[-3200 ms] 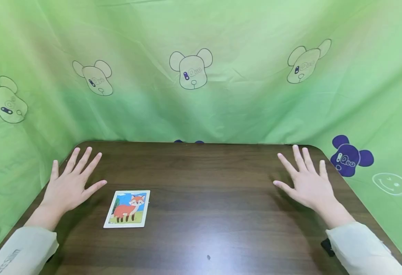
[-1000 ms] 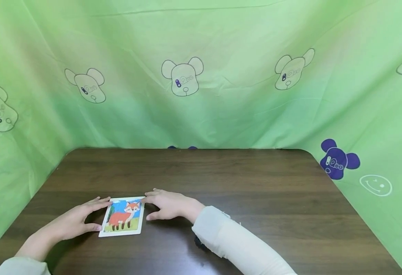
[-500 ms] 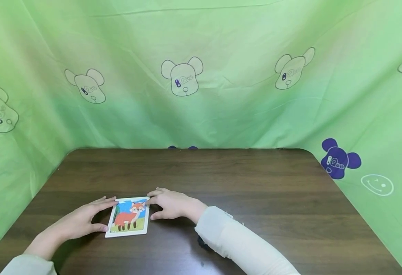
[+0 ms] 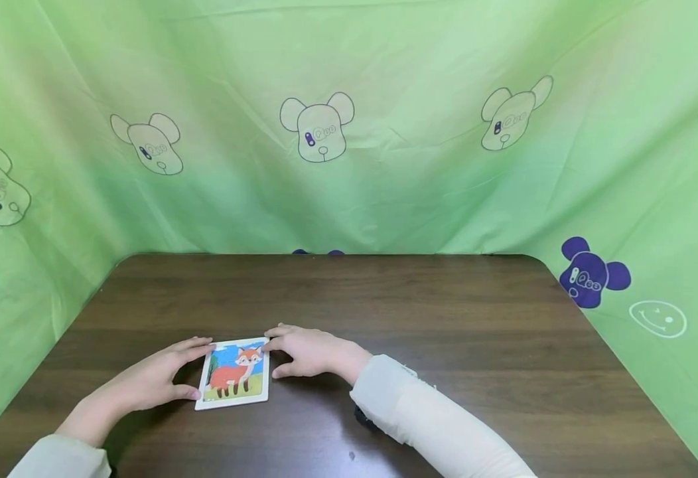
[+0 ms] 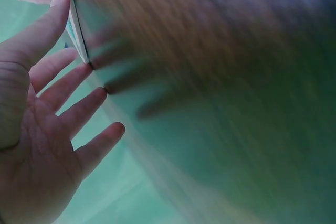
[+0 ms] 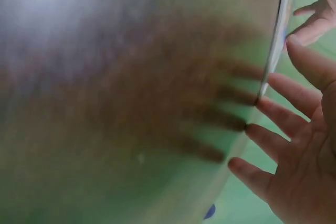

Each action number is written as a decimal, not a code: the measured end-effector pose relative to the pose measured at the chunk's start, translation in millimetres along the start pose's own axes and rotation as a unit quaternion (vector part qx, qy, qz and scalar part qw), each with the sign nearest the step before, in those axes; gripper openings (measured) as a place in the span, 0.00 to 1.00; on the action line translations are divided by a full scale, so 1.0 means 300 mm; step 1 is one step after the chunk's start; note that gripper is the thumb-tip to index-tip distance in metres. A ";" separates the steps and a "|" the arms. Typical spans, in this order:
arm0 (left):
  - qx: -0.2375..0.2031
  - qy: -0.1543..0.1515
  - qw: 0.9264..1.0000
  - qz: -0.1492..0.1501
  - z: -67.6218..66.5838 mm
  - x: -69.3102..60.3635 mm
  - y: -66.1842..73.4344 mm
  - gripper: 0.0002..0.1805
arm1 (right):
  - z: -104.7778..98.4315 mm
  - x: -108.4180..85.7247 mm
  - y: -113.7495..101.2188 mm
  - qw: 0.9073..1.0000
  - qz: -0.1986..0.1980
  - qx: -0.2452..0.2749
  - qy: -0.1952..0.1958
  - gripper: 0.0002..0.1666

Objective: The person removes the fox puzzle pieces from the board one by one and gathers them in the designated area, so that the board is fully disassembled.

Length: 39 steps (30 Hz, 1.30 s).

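Note:
A flat picture board (image 4: 235, 374) with a white border shows an orange fox on grass under blue sky. It lies on the dark wooden table (image 4: 385, 312), left of the middle. My left hand (image 4: 152, 378) is at its left side, the fingertips by the upper left corner and the thumb at the lower left edge. At the other side, my right hand (image 4: 313, 352) touches the upper right corner with its fingers, the thumb beside the right edge. Both wrist views show fairly straight, spread fingers on the left hand (image 5: 47, 114) and right hand (image 6: 299, 145).
A green cloth (image 4: 229, 199) printed with bear heads hangs behind the table and along its sides. Beneath the right cuff a black strap (image 4: 365, 419) partly shows. A small dark mark (image 4: 351, 456) is on the tabletop near the front.
Both hands came in from far apart, above the table, to the board's two sides. Over the last second the board has slid right between them, and the hands moved along with it.

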<state>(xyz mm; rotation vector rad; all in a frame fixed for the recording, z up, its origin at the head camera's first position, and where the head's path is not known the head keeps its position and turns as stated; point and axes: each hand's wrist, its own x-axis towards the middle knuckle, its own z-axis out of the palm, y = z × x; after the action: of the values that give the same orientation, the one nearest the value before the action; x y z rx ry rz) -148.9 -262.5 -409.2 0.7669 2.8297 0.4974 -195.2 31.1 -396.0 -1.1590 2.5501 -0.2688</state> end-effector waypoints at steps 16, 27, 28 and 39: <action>0.004 -0.012 1.000 0.021 0.020 0.094 0.096 0.42 | -0.014 -0.121 0.107 0.999 -0.009 0.051 0.007 0.29; 0.008 -0.028 0.999 0.024 0.030 0.121 0.168 0.42 | -0.006 -0.201 0.141 0.998 -0.010 0.061 0.008 0.30; 0.009 -0.030 0.999 0.024 0.031 0.124 0.172 0.42 | -0.007 -0.207 0.144 0.998 -0.009 0.063 0.008 0.30; 0.017 -0.035 0.999 0.025 0.046 0.159 0.205 0.43 | -0.006 -0.258 0.163 0.997 -0.003 0.071 0.016 0.30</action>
<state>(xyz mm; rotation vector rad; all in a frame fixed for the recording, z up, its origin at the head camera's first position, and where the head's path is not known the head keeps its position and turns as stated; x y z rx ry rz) -158.1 -184.2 -403.5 0.8450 2.7681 0.4216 -182.2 121.5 -392.3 -1.1184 2.5080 -0.4653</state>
